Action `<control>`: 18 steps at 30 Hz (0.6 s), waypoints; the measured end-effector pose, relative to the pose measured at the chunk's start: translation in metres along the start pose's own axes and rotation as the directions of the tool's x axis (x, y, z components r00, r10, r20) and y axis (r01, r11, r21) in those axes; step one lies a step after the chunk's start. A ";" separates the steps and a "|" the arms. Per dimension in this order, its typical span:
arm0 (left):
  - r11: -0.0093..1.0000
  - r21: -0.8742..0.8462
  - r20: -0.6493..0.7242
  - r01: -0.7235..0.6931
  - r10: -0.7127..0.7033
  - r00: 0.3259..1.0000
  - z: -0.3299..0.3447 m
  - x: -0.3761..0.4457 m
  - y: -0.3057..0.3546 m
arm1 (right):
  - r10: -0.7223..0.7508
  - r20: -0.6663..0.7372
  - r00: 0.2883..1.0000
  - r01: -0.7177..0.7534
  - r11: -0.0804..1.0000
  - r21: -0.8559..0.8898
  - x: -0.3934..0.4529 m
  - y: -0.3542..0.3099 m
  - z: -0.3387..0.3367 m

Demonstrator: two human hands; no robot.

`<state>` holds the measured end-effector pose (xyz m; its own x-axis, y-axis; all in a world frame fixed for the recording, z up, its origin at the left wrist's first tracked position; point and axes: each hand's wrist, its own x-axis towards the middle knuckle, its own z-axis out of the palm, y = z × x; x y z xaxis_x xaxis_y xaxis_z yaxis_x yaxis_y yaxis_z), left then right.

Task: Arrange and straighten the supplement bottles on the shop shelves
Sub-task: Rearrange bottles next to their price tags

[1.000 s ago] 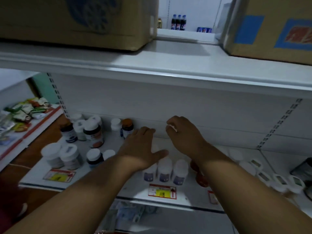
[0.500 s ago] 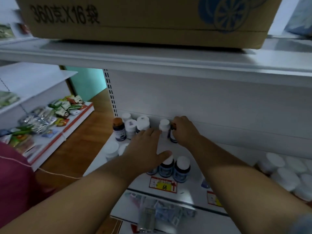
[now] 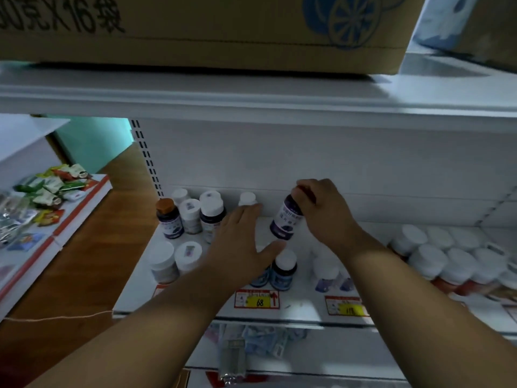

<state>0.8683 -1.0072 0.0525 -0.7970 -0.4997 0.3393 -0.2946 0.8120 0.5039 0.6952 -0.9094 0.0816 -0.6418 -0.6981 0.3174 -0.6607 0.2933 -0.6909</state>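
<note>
My right hand [image 3: 326, 212] grips the cap of a dark purple-labelled bottle [image 3: 286, 222] and holds it tilted, lifted off the white shelf [image 3: 305, 306]. My left hand [image 3: 242, 245] lies flat with fingers spread, palm down, over the bottles at the shelf's middle; I cannot tell if it touches them. Dark bottles with white caps [image 3: 283, 268] stand at the shelf front just beneath it. A cluster of white-capped bottles and one orange-capped bottle [image 3: 167, 218] stands at the back left. Two wide white-capped jars [image 3: 174, 260] stand front left.
More white-capped jars [image 3: 447, 259] crowd the right of the shelf. Price tags [image 3: 256, 299] line the front edge. A cardboard box [image 3: 195, 32] sits on the shelf above. A lower shelf with snack packets [image 3: 47, 191] lies at the left, over a wooden floor.
My right hand has lifted the dark bottle from the back of the shelf and tilted it. The view has moved closer. The left hand stays spread over the middle bottles.
</note>
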 end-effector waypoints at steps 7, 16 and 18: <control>0.879 -0.477 0.136 -0.020 0.097 0.986 0.031 0.006 0.076 | 0.339 -0.314 0.887 -0.154 0.857 0.491 -0.044 -0.009 -0.073; 0.808 -0.579 0.221 -0.110 0.285 0.933 0.099 -0.008 0.199 | 0.406 -0.387 0.828 -0.192 0.854 0.484 -0.139 0.053 -0.180; 0.782 -0.615 0.261 -0.102 0.324 0.909 0.124 -0.015 0.239 | 0.398 -0.444 0.803 -0.184 0.874 0.450 -0.168 0.075 -0.212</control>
<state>0.7444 -0.7686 0.0694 -0.9578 -0.1125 0.2644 0.1753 0.5000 0.8481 0.6709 -0.6318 0.1144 -0.9509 -0.1542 0.2684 -0.2841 0.0905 -0.9545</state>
